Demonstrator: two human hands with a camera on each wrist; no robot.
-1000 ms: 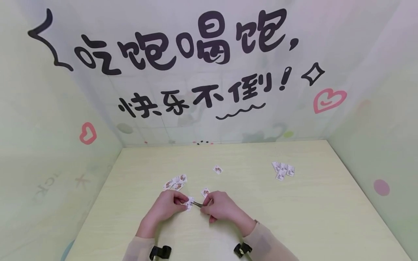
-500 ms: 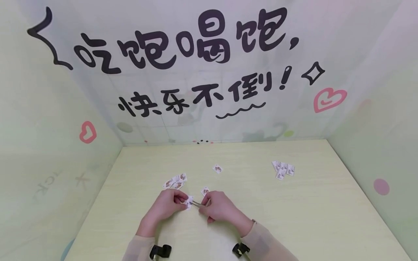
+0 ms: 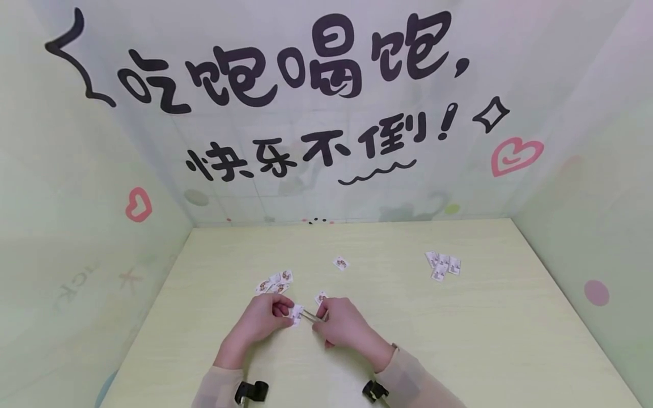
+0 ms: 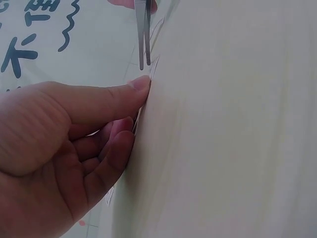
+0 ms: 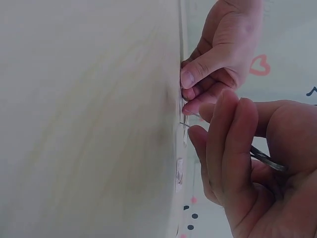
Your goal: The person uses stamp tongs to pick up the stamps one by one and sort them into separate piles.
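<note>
head view has us looking down on a pale yellow wood-grain tabletop (image 3: pixel 388 317), where the left hand (image 3: pixel 261 318) grips a small white rectangular card with greyish print (image 3: pixel 296 317) by its left edge, the thumb and curled fingertips set along that side. the card lies near the middle of the work area, between the two hands. we see the right hand (image 3: pixel 343 324) closed around slim silver metal tweezers (image 4: pixel 140 29), whose points reach the card's right side; in the left wrist view the points stand slightly apart just beyond the left thumb, and we cannot tell whether they touch the card. just beside the right knuckles we find a small white card with a brown-orange picture (image 3: pixel 321 297), partly hidden by the hand. farther back, another white card with a brown-orange picture (image 3: pixel 340 263) lies alone. near the left knuckles we see an overlapping cluster of small white picture cards (image 3: pixel 275 280), and well apart, at the right, an overlapping cluster of small white grey-printed cards (image 3: pixel 442 263). sheer beige sleeves (image 3: pixel 219 388) cover both forearms. behind the tabletop we see a whitish wall (image 3: pixel 265 124) bearing bold black lettering (image 3: pixel 334 82).
</note>
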